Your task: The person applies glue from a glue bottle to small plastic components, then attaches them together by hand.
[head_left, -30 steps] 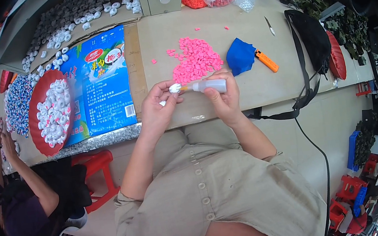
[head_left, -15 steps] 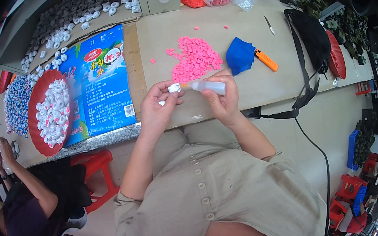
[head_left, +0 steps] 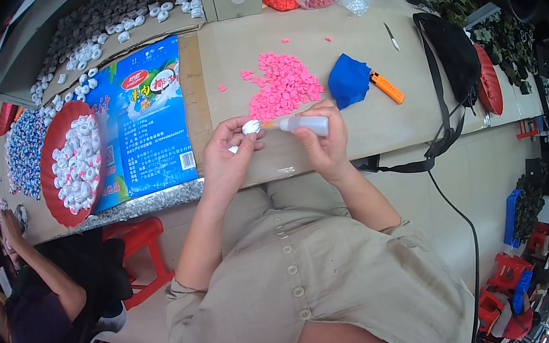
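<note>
My left hand (head_left: pixel 228 153) pinches a small rounded white piece (head_left: pixel 251 127) between thumb and fingertips. A second white piece (head_left: pixel 234 150) shows among its lower fingers. In my right hand (head_left: pixel 327 143) lies a small translucent squeeze bottle (head_left: pixel 310 124), tilted sideways. Its yellowish nozzle (head_left: pixel 271 124) points left at the white piece, at or very near its edge; whether they touch I cannot tell. Just beyond both hands spreads a heap of small pink pieces (head_left: pixel 285 86). A red scalloped tray (head_left: pixel 57 191) on the left holds many white pieces, some with pink parts.
Printed blue cardboard (head_left: pixel 153 131) lies beside the tray. On the right are a blue scrap (head_left: pixel 348 80), an orange-handled cutter (head_left: pixel 387 87), a small knife (head_left: pixel 392 39) and a black strapped bag (head_left: pixel 452 57). A co-worker's arm (head_left: pixel 50 271) reaches in at left, near a red stool (head_left: pixel 141 256).
The white piece in my left fingers has turned slightly and shifted a little left. My right hand keeps the bottle nearly still. The co-worker's hands at the left have moved.
</note>
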A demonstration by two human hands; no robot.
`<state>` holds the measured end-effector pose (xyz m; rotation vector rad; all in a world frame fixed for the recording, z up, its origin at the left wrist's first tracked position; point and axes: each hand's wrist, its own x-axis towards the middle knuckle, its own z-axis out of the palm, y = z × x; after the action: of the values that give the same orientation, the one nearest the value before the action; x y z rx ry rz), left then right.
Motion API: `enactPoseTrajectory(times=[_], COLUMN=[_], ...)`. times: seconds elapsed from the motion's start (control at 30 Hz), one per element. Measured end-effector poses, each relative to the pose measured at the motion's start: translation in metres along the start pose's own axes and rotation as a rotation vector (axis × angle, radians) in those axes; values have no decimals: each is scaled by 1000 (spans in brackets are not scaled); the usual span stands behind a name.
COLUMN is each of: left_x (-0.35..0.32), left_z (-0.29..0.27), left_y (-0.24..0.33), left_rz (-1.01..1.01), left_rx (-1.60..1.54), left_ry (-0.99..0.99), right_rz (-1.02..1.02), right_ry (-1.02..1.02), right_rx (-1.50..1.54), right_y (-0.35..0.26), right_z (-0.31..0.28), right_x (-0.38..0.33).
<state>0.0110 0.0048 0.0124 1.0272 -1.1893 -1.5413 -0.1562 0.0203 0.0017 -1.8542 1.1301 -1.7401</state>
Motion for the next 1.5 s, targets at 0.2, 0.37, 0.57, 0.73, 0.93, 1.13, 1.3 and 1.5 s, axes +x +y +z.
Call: enactPoseTrajectory(times=[0.2, 0.37, 0.57, 0.73, 0.93, 1.13, 1.3, 1.5], left_x=[0, 1, 0, 0, 0, 0, 0, 2], left_z=[0, 1, 0, -3, -12, -12, -12, -15], left_y=[-1, -1, -1, -3, -1, -2, -1, -2], left_rz=[17, 31, 76, 65, 22, 64, 96, 84], left_rx=[16, 21, 3, -78, -229, -264, -287, -326], left_ry=[0, -7, -26, -33, 6, -8, -20, -31], right_rz=[13, 29, 545, 602, 696, 608, 433, 422], right_ry=[-6, 11, 263, -73, -195, -279, -323, -380], right_rx=[7, 37, 835, 364, 189, -146, -335, -512], right_y=[0, 0, -7, -9, -10, -14, -2, -6], right_z=[1, 1, -9, -18, -20, -2, 12, 22], right_x=[-1, -2, 14, 22, 34, 31, 24, 27])
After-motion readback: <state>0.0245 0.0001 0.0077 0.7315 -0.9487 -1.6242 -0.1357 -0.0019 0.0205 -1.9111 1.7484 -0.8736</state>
